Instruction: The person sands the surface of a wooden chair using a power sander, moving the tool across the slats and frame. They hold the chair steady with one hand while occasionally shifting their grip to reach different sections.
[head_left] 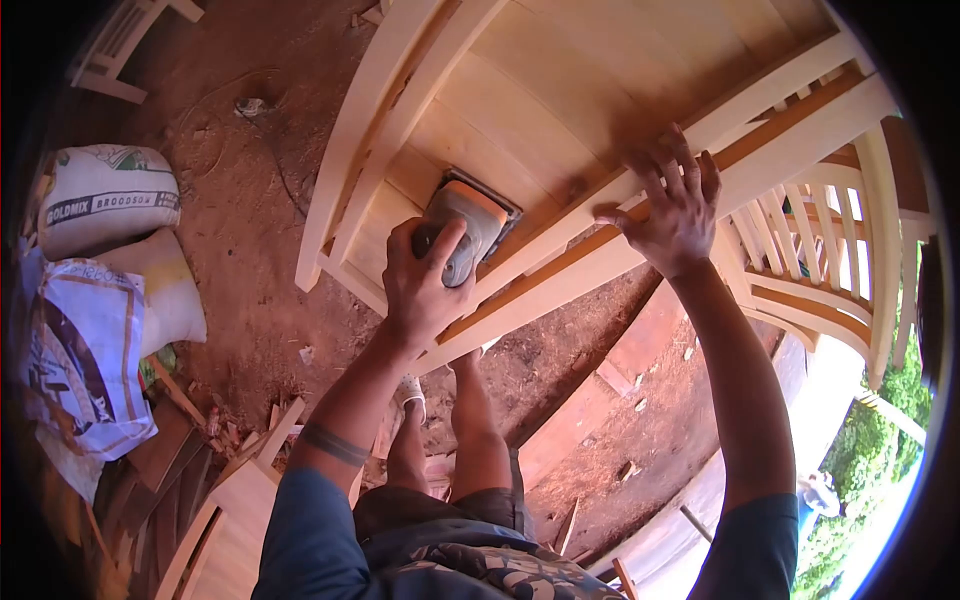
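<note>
A sander point(468, 222) with an orange and grey body lies against the pale wooden panel point(520, 95), near the panel's lower corner. My left hand point(425, 275) is wrapped round its grip. Wooden rails point(600, 245) border the panel on the near side and more rails point(375, 130) run along its left side. Farther right, my right hand point(670, 205) rests on the near rails with its fingers spread, holding nothing. The sander hides the surface under it.
Filled sacks point(110, 200) stand on the dirt floor point(250, 240) at the left, above scrap boards point(160, 465). A slatted wooden piece point(820, 240) is at the right. Another wooden piece point(235, 510) is at the lower left, near my legs.
</note>
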